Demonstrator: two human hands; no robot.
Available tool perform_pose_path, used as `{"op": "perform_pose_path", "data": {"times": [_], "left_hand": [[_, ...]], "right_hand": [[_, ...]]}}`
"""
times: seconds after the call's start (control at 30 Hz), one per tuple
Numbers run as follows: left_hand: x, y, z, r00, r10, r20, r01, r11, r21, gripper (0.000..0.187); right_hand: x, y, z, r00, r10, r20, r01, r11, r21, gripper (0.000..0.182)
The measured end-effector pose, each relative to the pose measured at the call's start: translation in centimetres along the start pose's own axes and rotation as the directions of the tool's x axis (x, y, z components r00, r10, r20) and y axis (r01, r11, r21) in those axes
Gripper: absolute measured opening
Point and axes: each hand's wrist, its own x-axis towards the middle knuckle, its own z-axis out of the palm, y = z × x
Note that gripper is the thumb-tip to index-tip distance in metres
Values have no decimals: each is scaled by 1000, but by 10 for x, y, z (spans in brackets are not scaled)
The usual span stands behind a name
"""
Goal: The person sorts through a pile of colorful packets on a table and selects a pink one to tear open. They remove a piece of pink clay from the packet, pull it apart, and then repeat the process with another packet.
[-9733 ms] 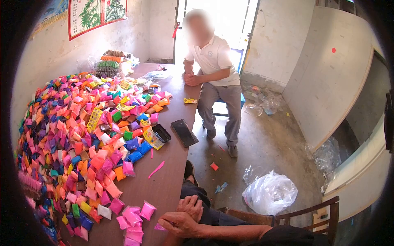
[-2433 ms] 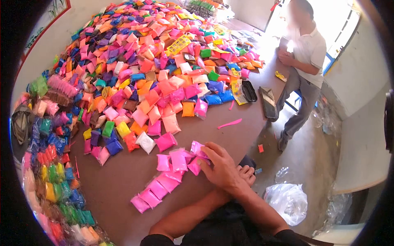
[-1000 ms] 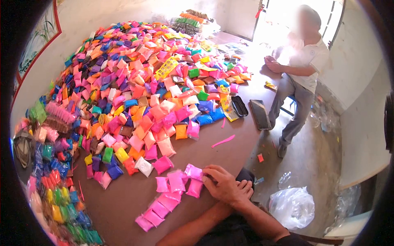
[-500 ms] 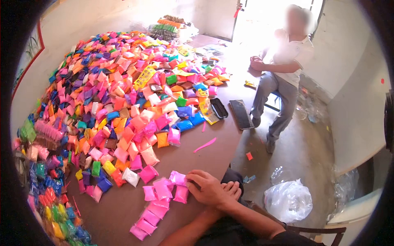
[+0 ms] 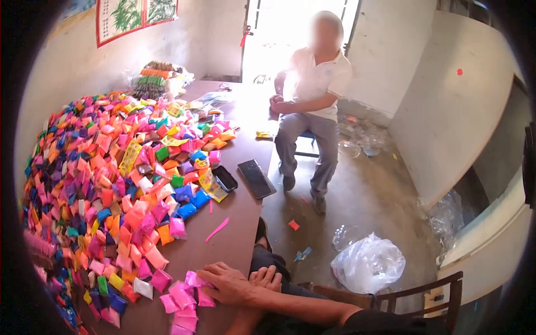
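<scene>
My right hand [image 5: 226,283] rests at the table edge with its fingers loosely stretched, the fingertips touching the nearest of several small pink packets [image 5: 180,294]. These packets lie in a cluster on the brown table [image 5: 206,251]. My forearms cross, the right over the left. Beyond the right wrist, my left hand [image 5: 266,278] lies flat on my dark-trousered leg, fingers extended and holding nothing. To the left spreads a large heap of colourful packets [image 5: 106,184], with a white packet [image 5: 143,288] near its front edge.
A black tray [image 5: 225,180], a dark flat phone-like object [image 5: 257,178] and a pink plastic knife-shaped strip [image 5: 217,229] lie on the table. Another person [image 5: 312,84] sits beyond, hands together. A clear plastic bag [image 5: 368,263] and a wooden chair [image 5: 424,290] are at the right.
The view has swung right and upward, so the table and heap appear further left and lower. Both hands keep the same pose beside the pink packets and on the leg.
</scene>
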Motion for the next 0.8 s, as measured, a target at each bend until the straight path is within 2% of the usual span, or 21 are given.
{"op": "perform_pose_path", "data": {"times": [0.07, 0.17, 0.27, 0.3, 0.33, 0.37, 0.4, 0.43, 0.47, 0.5, 0.53, 0.57, 0.6, 0.67, 0.8], "left_hand": [[-1, -1, 2, 1000, 10, 18, -10, 1000, 22, 33], [-1, 0, -1, 1000, 0, 11, 0, 1000, 16, 35], [-3, 1, -6, 999, 4, 45, -6, 999, 50, 31], [-10, 6, 1, 984, -170, -58, 134, 907, -399, 30], [-15, 16, 8, 926, -370, -71, 184, 608, -772, 30], [-8, 21, 20, 798, -602, -20, 324, 457, -829, 32], [3, 29, 24, 613, -790, 33, 382, 260, -887, 34], [46, 37, 14, 318, -948, -30, 628, 234, -742, 38], [28, 33, -8, 541, -837, -82, 639, 472, -608, 38], [8, 30, -30, 740, -659, -131, 551, 707, -444, 37], [-12, 28, -53, 877, -449, -169, 389, 872, -298, 37], [-4, 20, -86, 977, -198, -84, 196, 980, -21, 35], [-7, 18, -96, 965, -235, -114, 238, 971, 6, 32], [-19, 3, -106, 941, -305, -149, 321, 942, 99, 35], [-42, -28, -127, 890, -420, -181, 457, 817, 351, 49]], "right_hand": [[-1, 3, 5, 999, 5, -45, -4, 1000, 24, 50], [-1, 3, 2, 981, 10, -196, 12, 993, 114, 51], [-6, -6, -19, 956, 99, -277, -5, 947, 322, 50], [-9, -13, -29, 941, 194, -278, -53, 894, 444, 49], [-13, -20, -41, 922, 284, -263, -95, 825, 558, 48], [-18, -24, -53, 900, 369, -232, -132, 738, 662, 46], [-24, -21, -62, 885, 400, -237, -143, 718, 681, 47], [-31, -15, -70, 871, 432, -232, -158, 695, 701, 48], [-39, -8, -76, 862, 463, -205, -183, 661, 727, 49], [-46, 5, -77, 836, 410, -364, -67, 735, 675, 46], [-54, 15, -77, 792, 354, -497, 35, 786, 617, 44], [-63, 17, -86, 788, 448, -422, 18, 669, 743, 40], [-71, 23, -93, 778, 397, -486, 24, 755, 655, 38], [-84, 25, -97, 741, 567, -360, 13, 524, 852, 38], [-106, 31, -81, 737, 618, -273, -86, 487, 869, 41]]}}
